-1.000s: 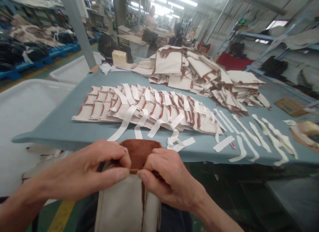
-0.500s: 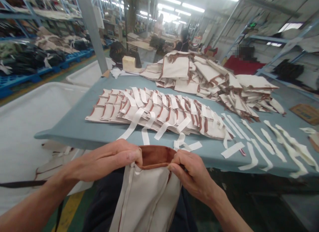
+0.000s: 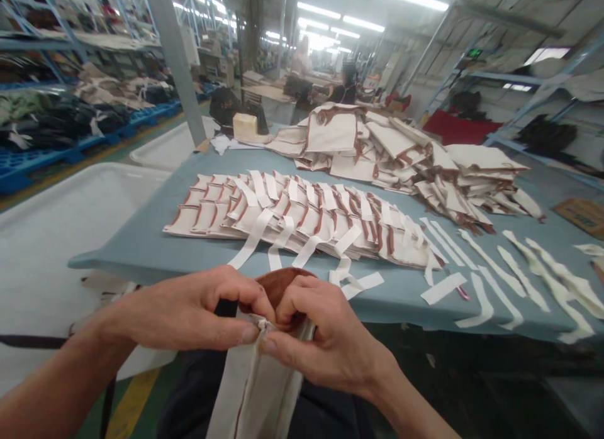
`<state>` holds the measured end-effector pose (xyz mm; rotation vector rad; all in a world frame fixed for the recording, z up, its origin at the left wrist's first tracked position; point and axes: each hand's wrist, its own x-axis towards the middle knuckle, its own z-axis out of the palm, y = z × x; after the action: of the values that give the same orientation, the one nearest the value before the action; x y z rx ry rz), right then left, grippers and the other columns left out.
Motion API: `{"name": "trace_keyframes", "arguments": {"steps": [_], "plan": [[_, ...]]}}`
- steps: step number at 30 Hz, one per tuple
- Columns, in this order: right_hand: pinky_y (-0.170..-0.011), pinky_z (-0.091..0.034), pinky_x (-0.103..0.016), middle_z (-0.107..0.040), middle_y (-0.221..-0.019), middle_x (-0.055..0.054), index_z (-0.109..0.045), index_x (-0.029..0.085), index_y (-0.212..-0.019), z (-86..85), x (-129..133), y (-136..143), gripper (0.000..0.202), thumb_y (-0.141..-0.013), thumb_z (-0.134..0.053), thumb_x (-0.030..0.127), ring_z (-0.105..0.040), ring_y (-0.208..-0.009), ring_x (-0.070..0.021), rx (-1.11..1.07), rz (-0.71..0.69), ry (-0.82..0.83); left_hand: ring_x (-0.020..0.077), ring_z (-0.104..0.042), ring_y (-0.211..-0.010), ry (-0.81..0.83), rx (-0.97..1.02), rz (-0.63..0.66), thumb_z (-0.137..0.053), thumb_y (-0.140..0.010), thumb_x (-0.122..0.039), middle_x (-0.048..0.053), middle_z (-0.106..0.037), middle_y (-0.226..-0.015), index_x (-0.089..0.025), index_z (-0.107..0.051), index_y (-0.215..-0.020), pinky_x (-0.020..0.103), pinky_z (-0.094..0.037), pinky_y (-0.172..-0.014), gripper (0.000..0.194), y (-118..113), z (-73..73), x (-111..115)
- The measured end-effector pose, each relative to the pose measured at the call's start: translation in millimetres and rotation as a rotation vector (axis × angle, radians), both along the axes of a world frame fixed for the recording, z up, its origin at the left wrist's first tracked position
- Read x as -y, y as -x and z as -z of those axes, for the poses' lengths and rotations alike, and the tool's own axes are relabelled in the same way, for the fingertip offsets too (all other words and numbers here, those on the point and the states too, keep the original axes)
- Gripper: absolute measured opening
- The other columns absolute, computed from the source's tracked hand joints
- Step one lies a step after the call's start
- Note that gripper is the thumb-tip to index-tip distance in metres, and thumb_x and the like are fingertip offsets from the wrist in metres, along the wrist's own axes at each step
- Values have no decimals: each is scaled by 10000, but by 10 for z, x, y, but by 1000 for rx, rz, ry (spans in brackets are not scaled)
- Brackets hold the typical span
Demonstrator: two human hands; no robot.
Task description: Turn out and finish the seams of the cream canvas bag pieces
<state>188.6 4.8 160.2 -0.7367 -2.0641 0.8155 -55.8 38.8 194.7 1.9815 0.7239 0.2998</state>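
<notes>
A white fabric piece point(image 3: 257, 388) with a brown lining hangs over my lap, its open top edge up near the table's front. My left hand point(image 3: 207, 313) pinches the rim from the left, thumb outside. From the right, my right hand point(image 3: 321, 332) grips the same rim close to a seam, its thumb almost touching the left thumb. Between the two hands the rim is bunched together. Behind them the brown inside point(image 3: 283, 282) of the opening shows. Fingertips inside the opening are partly hidden.
Overlapping rows of white pieces with brown edges point(image 3: 302, 219) lie on the blue-covered table point(image 3: 136, 256). White strips point(image 3: 481, 297) lie at the right and along the front. Behind is a heap of white pieces point(image 3: 330, 134). A white bin point(image 3: 70, 219) stands at left.
My right hand has moved left along the rim, up to my left hand. The opening, held wide before, is now gathered at the seam between both thumbs.
</notes>
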Motion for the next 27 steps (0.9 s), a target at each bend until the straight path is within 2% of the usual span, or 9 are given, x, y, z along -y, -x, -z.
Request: {"name": "trace_keyframes", "arguments": {"steps": [5, 10, 17, 23, 27], "plan": [[-606, -380, -251, -593, -696, 39, -569, 216, -736, 175, -164, -5, 545, -1026, -708, 656, -466, -603, -113, -8, -54, 183, 181, -710, -840, 96, -1, -7, -699, -1033, -415, 22, -826, -913, -165, -837, -1011, 202, -525, -759, 286, 24, 20, -47], [-604, -363, -257, -580, -705, 32, -582, 210, -730, 232, -198, -35, 624, -995, -679, 767, -473, -631, -121, -11, -61, 221, 190, -723, -813, 160, 65, 6, -724, -1040, -425, 34, -840, -894, -165, -862, -1013, 216, -539, -760, 296, 15, 114, -83], [-605, -348, -251, -542, -695, 47, -590, 209, -740, 316, -210, -36, 610, -950, -753, 758, -479, -652, -124, -77, -72, 304, 206, -757, -871, 217, 107, 33, -709, -1060, -385, 60, -872, -972, -162, -882, -1068, 225, -566, -829, 283, 42, 178, -107], [-598, -350, -251, -544, -700, 46, -595, 207, -733, 309, -208, -29, 621, -918, -778, 771, -464, -643, -121, -113, -95, 355, 177, -717, -768, 79, 93, -12, -701, -1034, -334, 48, -843, -863, -145, -874, -1010, 200, -518, -710, 258, 11, 164, -34], [-597, -356, -253, -547, -694, 45, -592, 210, -719, 316, -198, -21, 643, -885, -788, 800, -466, -642, -124, -111, -85, 374, 176, -724, -771, 148, 124, 28, -701, -1055, -363, 60, -848, -876, -139, -878, -1015, 203, -535, -745, 289, 6, 188, -66]]}}
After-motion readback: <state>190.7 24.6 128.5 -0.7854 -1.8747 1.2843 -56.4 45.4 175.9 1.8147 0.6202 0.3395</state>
